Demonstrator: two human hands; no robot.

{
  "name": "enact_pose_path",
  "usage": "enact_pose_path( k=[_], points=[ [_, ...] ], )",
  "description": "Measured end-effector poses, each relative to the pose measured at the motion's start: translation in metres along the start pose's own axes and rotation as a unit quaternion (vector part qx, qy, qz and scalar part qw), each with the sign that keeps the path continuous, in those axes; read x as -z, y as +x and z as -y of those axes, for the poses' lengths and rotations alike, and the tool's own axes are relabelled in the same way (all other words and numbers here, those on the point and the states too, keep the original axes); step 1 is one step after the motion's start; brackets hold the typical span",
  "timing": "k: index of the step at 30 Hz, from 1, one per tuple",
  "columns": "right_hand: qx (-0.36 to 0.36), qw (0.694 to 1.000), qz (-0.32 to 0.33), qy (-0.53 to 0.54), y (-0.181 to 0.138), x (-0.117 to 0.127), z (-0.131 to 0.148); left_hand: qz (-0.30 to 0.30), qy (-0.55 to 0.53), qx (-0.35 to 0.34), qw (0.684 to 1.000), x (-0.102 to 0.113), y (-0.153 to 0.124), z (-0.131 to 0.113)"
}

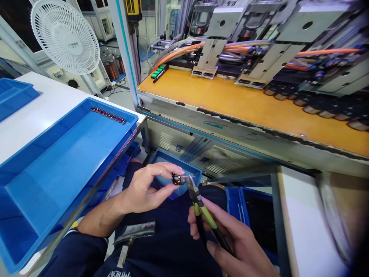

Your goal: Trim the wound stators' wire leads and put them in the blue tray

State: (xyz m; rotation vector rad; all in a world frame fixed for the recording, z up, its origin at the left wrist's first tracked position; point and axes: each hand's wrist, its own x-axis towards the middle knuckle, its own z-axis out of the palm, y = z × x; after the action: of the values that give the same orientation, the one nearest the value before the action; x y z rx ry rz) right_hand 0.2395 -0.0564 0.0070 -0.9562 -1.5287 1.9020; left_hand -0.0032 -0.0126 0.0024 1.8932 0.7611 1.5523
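Left hand (144,190) pinches 1 coil (178,179); right hand (235,246) clasps 1 cutter (201,209)

Small coil (178,179): dark body, coppery-brown winding.
Cutters (201,211): steel-grey head, yellow-green and black handles.
Large tray (43,169): solid bright blue; row of dark reddish beads (108,114) along its far wall.
Second tray (14,94), floor bin (190,169): same blue.
Bench (49,104): plain white.
Machine deck (245,104): orange-yellow, chipped grey edge.
Hoses (178,52): orange.
Fan (65,35): white, radial grille pattern.
Sleeve (77,254): navy.
Green blocks (159,71): vivid green, in a line.
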Motion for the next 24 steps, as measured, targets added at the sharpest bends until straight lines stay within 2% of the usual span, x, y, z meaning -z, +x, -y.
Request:
enact_pose_path(
  k=[12, 19, 21, 23, 24],
  points=[
    [-0.012, 1.000, -0.010, 0.004, 0.005, -0.002, 0.004, -0.003, 0.005, 0.004, 1.000, 0.001, -0.002, 0.003],
    [-0.037, 0.995, -0.054, -0.079, 0.015, 0.005, 0.010, 0.003, 0.022, 0.009, 1.000, 0.001, -0.002, 0.004],
    [-0.029, 0.990, -0.055, -0.129, 0.019, 0.008, 0.009, 0.005, 0.032, 0.044, 0.998, 0.005, -0.006, 0.002],
    [0.000, 0.976, -0.056, -0.212, 0.021, 0.013, 0.006, -0.017, -0.026, 0.136, 0.990, 0.013, -0.015, -0.001],
    [0.031, 0.961, -0.060, -0.267, 0.022, 0.017, 0.006, -0.041, -0.084, 0.193, 0.977, 0.018, -0.022, -0.003]
  ],
)
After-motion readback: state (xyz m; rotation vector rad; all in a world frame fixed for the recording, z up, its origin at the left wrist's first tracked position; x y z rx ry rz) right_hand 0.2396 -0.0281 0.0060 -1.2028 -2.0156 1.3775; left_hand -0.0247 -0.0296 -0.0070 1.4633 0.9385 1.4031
